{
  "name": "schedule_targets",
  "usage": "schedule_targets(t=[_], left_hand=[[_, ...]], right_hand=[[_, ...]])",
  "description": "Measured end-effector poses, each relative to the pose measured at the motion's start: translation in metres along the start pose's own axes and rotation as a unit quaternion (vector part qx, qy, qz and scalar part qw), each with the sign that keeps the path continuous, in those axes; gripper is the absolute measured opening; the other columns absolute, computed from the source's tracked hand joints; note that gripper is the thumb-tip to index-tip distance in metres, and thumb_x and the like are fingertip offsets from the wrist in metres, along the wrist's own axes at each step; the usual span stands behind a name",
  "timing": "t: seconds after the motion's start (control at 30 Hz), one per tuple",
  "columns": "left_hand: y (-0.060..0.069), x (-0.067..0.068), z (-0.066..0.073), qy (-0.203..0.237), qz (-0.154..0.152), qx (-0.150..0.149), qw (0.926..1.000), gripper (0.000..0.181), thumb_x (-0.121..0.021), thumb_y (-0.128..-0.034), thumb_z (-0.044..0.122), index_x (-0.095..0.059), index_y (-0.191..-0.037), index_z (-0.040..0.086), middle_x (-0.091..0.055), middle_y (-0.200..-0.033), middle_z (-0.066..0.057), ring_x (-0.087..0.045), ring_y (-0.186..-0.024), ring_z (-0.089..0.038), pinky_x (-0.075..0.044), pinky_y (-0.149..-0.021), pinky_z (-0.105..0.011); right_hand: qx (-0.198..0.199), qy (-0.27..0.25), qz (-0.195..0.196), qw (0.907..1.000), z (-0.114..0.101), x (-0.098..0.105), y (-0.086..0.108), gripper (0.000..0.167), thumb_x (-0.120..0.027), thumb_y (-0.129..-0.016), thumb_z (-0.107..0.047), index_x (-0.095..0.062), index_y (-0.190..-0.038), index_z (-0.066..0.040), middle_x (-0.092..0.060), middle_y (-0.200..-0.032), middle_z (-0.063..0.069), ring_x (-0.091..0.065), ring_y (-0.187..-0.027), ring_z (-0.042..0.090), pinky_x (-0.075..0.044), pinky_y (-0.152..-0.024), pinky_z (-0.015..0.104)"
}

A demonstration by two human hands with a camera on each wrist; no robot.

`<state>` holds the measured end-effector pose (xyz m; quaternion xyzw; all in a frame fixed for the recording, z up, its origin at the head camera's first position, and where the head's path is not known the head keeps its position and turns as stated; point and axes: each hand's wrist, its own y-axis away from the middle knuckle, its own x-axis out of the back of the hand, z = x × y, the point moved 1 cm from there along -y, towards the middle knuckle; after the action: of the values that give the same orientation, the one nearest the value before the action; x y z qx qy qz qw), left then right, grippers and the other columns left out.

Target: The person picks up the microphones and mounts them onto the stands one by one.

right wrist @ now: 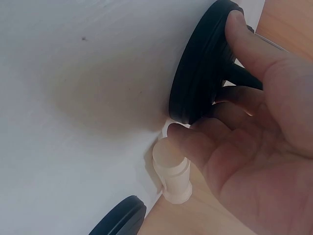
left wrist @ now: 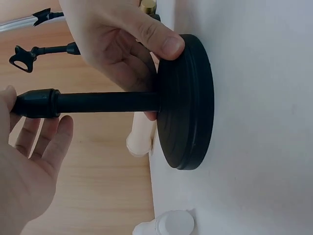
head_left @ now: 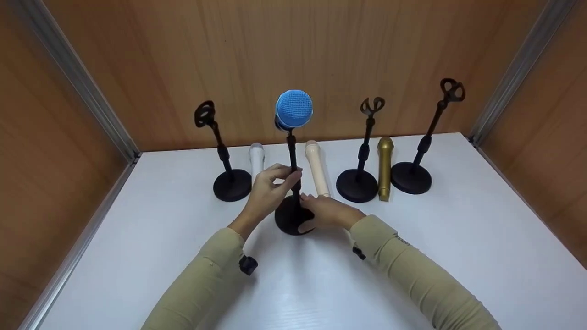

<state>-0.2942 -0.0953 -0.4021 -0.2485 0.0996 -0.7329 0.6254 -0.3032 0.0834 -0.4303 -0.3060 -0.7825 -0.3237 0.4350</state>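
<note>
A blue-headed microphone sits in the clip on top of a black stand, whose round base is in the middle of the table. The left hand pinches the stand's pole at its collar between thumb and forefinger, other fingers loosely extended. At the base is the right hand, its thumb on the disc's edge and its fingers curled round the far side, beside the pole. The cream microphone lies just behind the right hand.
An empty-clipped black stand is at the left, with a white microphone beside it. Two more empty stands are at the right, a gold microphone between them. Wooden panels enclose the white table.
</note>
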Motion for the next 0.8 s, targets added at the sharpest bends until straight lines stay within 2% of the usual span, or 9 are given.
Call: schedule_targets(t=[0.03, 0.27, 0.53, 0.8], left_hand=[[-0.001, 0.0006, -0.0051, 0.001, -0.003, 0.003, 1.0, 0.022, -0.071, -0.0976, 0.02, -0.077, -0.113, 0.006, -0.07, -0.106, -0.007, -0.064, -0.1, -0.019, -0.059, -0.086, -0.033], [-0.0001, 0.0007, -0.0037, -0.019, -0.006, 0.008, 0.9998, 0.026, -0.071, -0.0978, 0.02, -0.074, -0.12, 0.008, -0.069, -0.103, -0.003, -0.065, -0.098, -0.02, -0.059, -0.084, -0.035], [0.0006, 0.0006, -0.0035, -0.045, 0.013, -0.002, 0.9989, 0.024, -0.072, -0.0973, 0.027, -0.078, -0.112, 0.01, -0.071, -0.099, 0.0, -0.067, -0.094, -0.017, -0.06, -0.082, -0.032], [0.0018, -0.0001, -0.0023, -0.031, 0.013, -0.005, 0.9994, 0.023, -0.071, -0.0975, 0.021, -0.076, -0.116, 0.008, -0.07, -0.101, -0.002, -0.067, -0.095, -0.019, -0.06, -0.083, -0.032]], right_hand=[[-0.002, -0.002, 0.001, 1.0, -0.0002, -0.0002, -0.0001, 0.085, -0.075, -0.092, -0.041, -0.033, -0.158, -0.008, -0.033, -0.162, 0.012, -0.037, -0.144, 0.036, -0.031, -0.118, 0.045], [-0.004, -0.003, 0.007, 1.0, -0.0006, -0.0003, -0.0012, 0.085, -0.077, -0.091, -0.039, -0.035, -0.158, -0.009, -0.037, -0.16, 0.012, -0.041, -0.141, 0.037, -0.033, -0.116, 0.047], [-0.005, -0.01, 0.004, 0.9999, 0.0005, -0.0016, -0.0017, 0.086, -0.077, -0.091, -0.039, -0.033, -0.158, -0.007, -0.032, -0.162, 0.014, -0.034, -0.145, 0.038, -0.028, -0.119, 0.047], [-0.013, -0.013, -0.003, 0.9998, -0.0007, -0.0007, -0.0014, 0.086, -0.077, -0.091, -0.04, -0.032, -0.158, -0.01, -0.03, -0.163, 0.013, -0.033, -0.146, 0.037, -0.027, -0.119, 0.047]])
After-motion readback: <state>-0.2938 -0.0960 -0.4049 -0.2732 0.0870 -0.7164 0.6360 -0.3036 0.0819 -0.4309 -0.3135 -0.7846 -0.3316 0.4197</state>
